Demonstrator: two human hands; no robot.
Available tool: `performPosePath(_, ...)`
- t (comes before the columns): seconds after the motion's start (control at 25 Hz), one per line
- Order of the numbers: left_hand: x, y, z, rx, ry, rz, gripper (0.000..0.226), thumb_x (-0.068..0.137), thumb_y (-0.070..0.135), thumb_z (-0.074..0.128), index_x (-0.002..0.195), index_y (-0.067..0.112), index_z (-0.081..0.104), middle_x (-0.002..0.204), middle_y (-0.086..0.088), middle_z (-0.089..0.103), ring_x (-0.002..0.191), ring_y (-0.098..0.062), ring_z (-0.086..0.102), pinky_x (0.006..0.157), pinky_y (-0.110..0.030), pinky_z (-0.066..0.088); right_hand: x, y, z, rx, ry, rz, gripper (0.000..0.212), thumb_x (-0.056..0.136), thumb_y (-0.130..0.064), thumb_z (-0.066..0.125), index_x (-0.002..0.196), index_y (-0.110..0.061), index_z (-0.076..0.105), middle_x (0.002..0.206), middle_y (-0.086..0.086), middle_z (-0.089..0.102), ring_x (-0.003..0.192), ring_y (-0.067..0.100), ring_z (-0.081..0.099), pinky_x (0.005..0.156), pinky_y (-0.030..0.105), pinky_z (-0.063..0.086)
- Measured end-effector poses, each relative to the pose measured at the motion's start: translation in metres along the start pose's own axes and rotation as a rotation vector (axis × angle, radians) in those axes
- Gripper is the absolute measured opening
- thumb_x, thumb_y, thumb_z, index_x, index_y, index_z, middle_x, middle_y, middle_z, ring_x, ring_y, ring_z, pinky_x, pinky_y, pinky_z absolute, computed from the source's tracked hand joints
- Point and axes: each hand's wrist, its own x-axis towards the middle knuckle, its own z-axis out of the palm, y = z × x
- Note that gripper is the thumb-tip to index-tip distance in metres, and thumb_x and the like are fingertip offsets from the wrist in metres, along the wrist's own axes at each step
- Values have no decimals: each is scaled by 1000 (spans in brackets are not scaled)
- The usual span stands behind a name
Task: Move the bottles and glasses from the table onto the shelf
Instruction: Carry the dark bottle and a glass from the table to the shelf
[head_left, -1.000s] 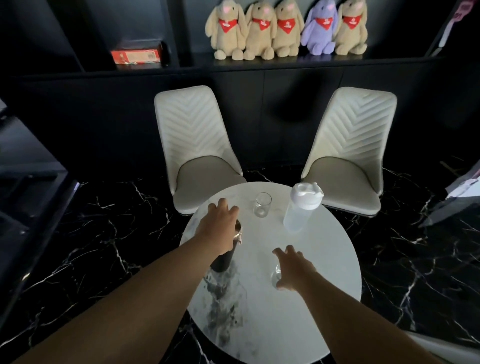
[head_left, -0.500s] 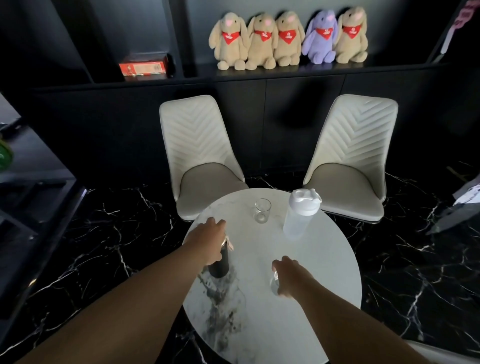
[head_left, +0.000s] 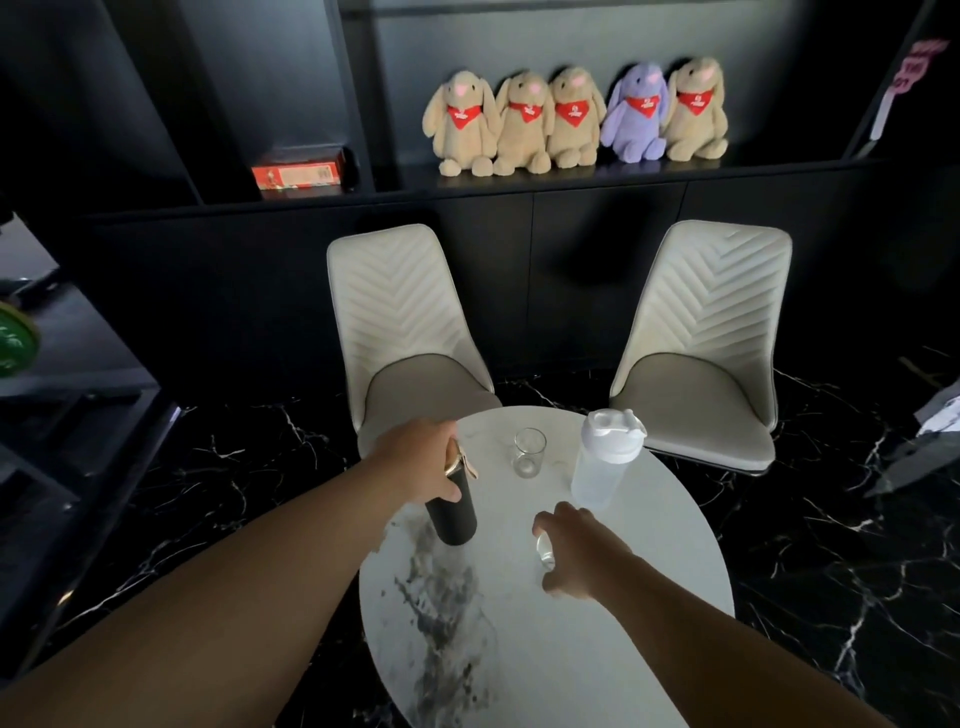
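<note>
The fingers (head_left: 441, 491) of the left hand (head_left: 415, 462) are being wrapped around the upper part of the black bottle (head_left: 452, 512), standing upright on the round white table (head_left: 649, 597). A small glass (head_left: 545, 552) is being enclosed by the right hand (head_left: 576, 558); its contents cannot be made out. Farther back, an empty clear glass (head_left: 529, 452) and a translucent white-lidded bottle (head_left: 602, 462) are being left standing. No writing is being shown legibly on the red box (head_left: 298, 175) on the shelf (head_left: 571, 179).

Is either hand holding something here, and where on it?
The left hand grips the black bottle around its upper body, just below the cap. The right hand wraps a small glass around its side.
</note>
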Motion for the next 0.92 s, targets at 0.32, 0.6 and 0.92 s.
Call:
performPosePath(0.32, 4, -8, -74, 58, 67, 10, 49, 62, 52, 85, 95, 28, 57, 92, 11, 61, 79, -12, 59, 56, -29, 37, 14, -45, -95, 125, 217, -133, 73, 68, -31, 83, 134, -26, 53, 126, 0, 54, 115, 24, 51, 80, 32, 49)
performPosePath(0.6, 15, -29, -112, 16, 32, 57, 51, 59, 51, 88, 87, 33, 49, 94, 12, 62, 80, -14, 61, 58, -31, 41, 33, -99, -161, 241, 310, -226, 86, 59, -42, 83, 135, -27, 46, 119, -4, 58, 107, 22, 59, 84, 42, 59)
performPosePath(0.92, 70, -118, -157, 90, 18, 116, 55, 61, 51, 90, 97, 30, 54, 97, 10, 61, 84, -16, 61, 58, -32, 41, 128, -181, -191, 249, 333, -213, 96, 58, -44, 83, 142, -31, 38, 125, -2, 60, 107, 18, 61, 84, 35, 58)
